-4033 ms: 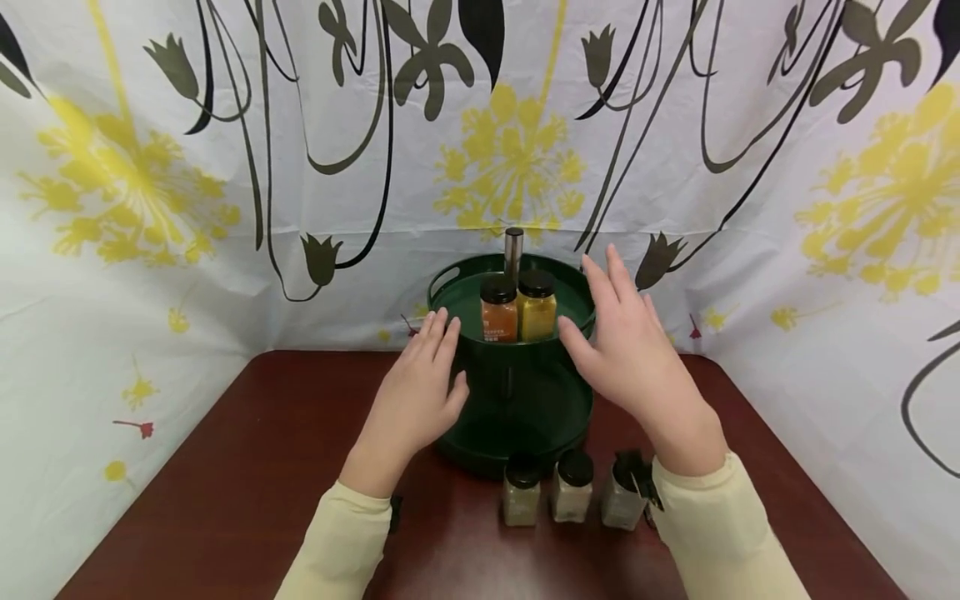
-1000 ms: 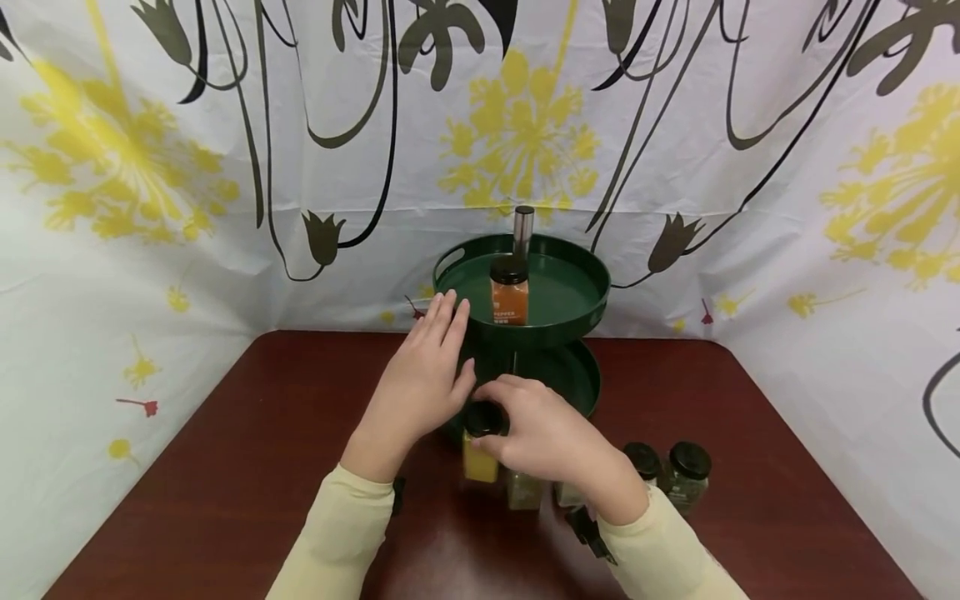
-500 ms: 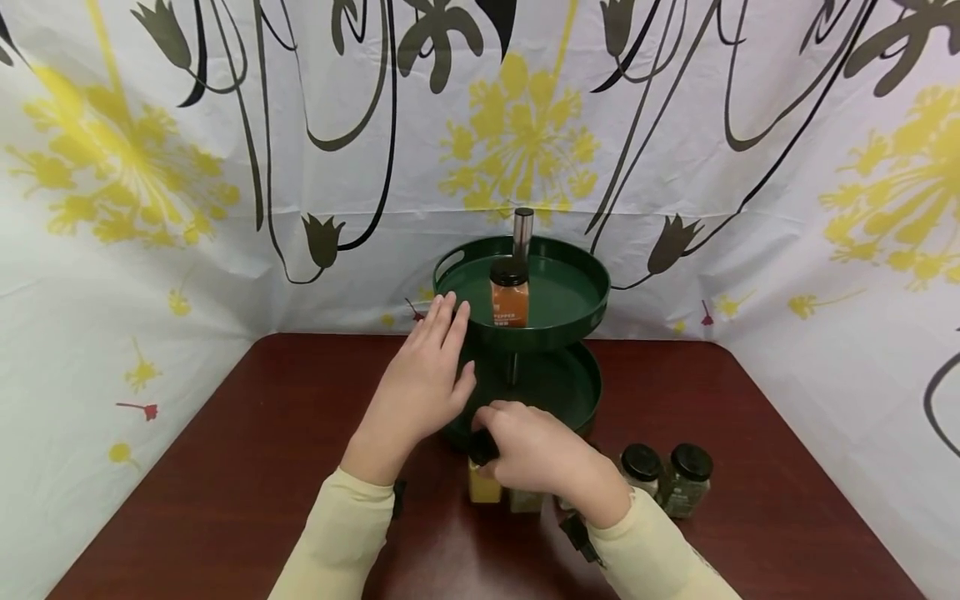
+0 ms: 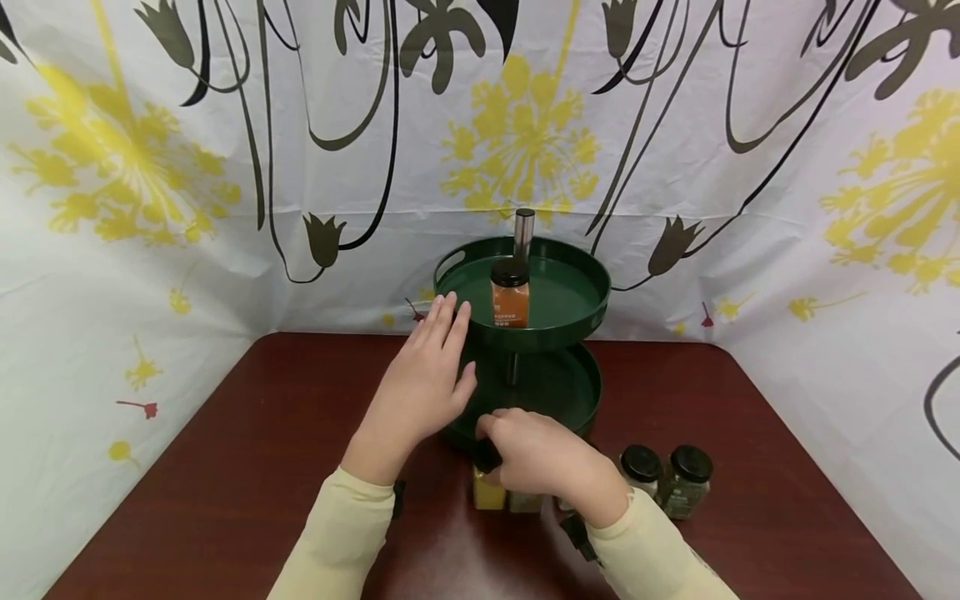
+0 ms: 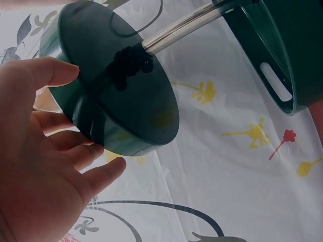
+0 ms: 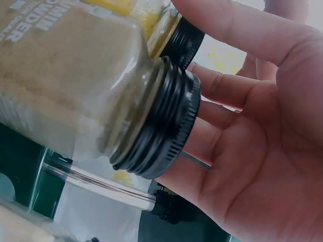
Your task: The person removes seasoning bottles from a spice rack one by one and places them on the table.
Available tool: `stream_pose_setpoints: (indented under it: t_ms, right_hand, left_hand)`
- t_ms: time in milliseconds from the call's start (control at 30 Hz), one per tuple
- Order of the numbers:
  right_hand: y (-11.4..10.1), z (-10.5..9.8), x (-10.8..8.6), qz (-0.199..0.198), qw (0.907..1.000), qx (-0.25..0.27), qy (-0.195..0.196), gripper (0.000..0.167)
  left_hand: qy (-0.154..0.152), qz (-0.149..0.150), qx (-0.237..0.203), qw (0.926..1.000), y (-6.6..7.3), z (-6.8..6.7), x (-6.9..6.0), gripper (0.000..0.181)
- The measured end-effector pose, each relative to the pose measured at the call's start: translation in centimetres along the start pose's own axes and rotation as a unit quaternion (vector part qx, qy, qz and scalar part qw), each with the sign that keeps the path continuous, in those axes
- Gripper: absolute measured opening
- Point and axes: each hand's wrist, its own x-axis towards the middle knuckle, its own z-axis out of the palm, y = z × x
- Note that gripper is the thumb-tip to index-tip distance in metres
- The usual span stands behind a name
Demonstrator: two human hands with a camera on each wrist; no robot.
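Observation:
My right hand [image 4: 551,458] pinches the black lid of a yellow spice jar [image 4: 490,492], low at the table in front of the green two-tier tray stand [image 4: 570,333]. In the right wrist view the yellow jar's lid [image 6: 184,43] lies between thumb and fingers. Beside it stands a cumin powder jar [image 6: 75,75], partly hidden by the hand in the head view. My left hand [image 4: 420,383] is at the upper tray's left side, fingers extended; the left wrist view has its fingers [image 5: 75,143] along that tray's wall. An orange pepper jar [image 4: 510,304] stands on the upper tray.
To the right, a pale jar [image 4: 641,467] and a dark green herb jar [image 4: 687,483] stand on the red-brown table [image 4: 262,467]. Another jar is mostly hidden behind my right wrist. A steel post [image 4: 523,233] rises from the upper tray. A patterned cloth [image 4: 360,183] hangs behind.
The yellow jar, on the upper tray in the oldest frame, has come down to the table in my right hand, beside the cumin jar. It shifts slightly nearer lately. The left hand stays at the tray.

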Motion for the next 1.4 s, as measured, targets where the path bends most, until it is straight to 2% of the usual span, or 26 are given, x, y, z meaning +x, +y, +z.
stream_pose_setpoints:
  t_ms: [100,167,233,300,333,400,500,600,667,700,767,867,967,1067,1167,1233,1300,1400]
  right_hand:
    - [-0.1,-0.2,0.0,-0.007,1.0,0.005,0.004,0.039]
    - [-0.2,-0.5,-0.2,-0.017,0.9994,0.011,0.028,0.036]
    - [-0.4,-1.1,-0.6,-0.033,0.9965,0.023,0.074,0.031]
    - [-0.7,-1.8,-1.1,-0.056,0.9873,0.031,0.145,0.023]
    - [-0.8,-2.1,-1.4,-0.068,0.9797,0.034,0.186,0.018]
    - [-0.8,-2.9,-2.0,-0.099,0.957,0.046,0.269,0.01]
    - [-0.4,-3.9,-2.9,-0.142,0.9099,0.05,0.387,0.004]
    - [0.4,-4.7,-3.2,-0.162,0.864,0.044,0.475,0.007]
    - [0.9,-5.1,-3.2,-0.152,0.8453,0.037,0.511,0.012]
    - [1.2,-5.3,-3.2,-0.141,0.8407,0.034,0.522,0.015]
    - [1.5,-5.4,-3.1,-0.114,0.8391,0.035,0.531,0.027]
    - [1.8,-5.5,-2.9,-0.078,0.8474,0.048,0.523,0.048]
    - [1.9,-5.6,-2.4,-0.071,0.8518,0.061,0.515,0.063]
    - [2.0,-6.0,-1.9,-0.08,0.8447,0.058,0.526,0.071]
    - [2.0,-7.3,-1.3,-0.088,0.8362,0.039,0.54,0.077]
    - [1.9,-8.6,-0.7,-0.091,0.8361,0.023,0.54,0.078]
    - [1.6,-9.9,-0.1,-0.089,0.8431,0.007,0.53,0.077]
    - [0.9,-11.2,0.7,-0.084,0.8619,-0.013,0.5,0.077]
  left_hand:
    - [0.002,-0.001,0.002,1.0,0.0,-0.1,-0.1,0.076]
    - [0.004,0.0,0.006,1.0,-0.1,-0.2,-0.1,0.076]
    - [0.004,0.002,0.011,0.9999,0.0,-0.3,-0.1,0.076]
    - [0.003,0.003,0.018,0.9998,0.0,-0.4,0.0,0.077]
    - [0.002,0.003,0.022,0.9997,0.1,-0.5,0.1,0.077]
    - [-0.003,0.002,0.029,0.9996,0.2,-0.6,0.2,0.078]
    - [-0.004,0.003,0.038,0.9993,0.4,-0.8,0.4,0.078]
    - [0.002,0.006,0.044,0.999,0.6,-0.9,0.4,0.077]
    - [0.004,0.006,0.049,0.9988,0.7,-1.0,0.5,0.078]
    - [0.004,0.006,0.052,0.9986,0.7,-1.0,0.5,0.078]
    - [0.003,0.006,0.055,0.9985,0.7,-1.0,0.5,0.078]
    - [0.002,0.004,0.057,0.9984,0.7,-0.9,0.5,0.079]
    - [0.009,0.001,0.055,0.9985,0.6,-0.9,0.4,0.079]
    - [0.004,0.0,0.051,0.9987,0.6,-0.6,0.3,0.078]
    - [-0.013,0.0,0.04,0.9991,0.7,-0.3,0.1,0.077]
    - [-0.018,0.0,0.034,0.9993,0.7,-0.2,0.1,0.077]
    - [-0.018,-0.003,0.033,0.9993,0.7,-0.2,0.1,0.077]
    - [-0.009,-0.005,0.037,0.9992,0.6,-0.1,0.1,0.077]
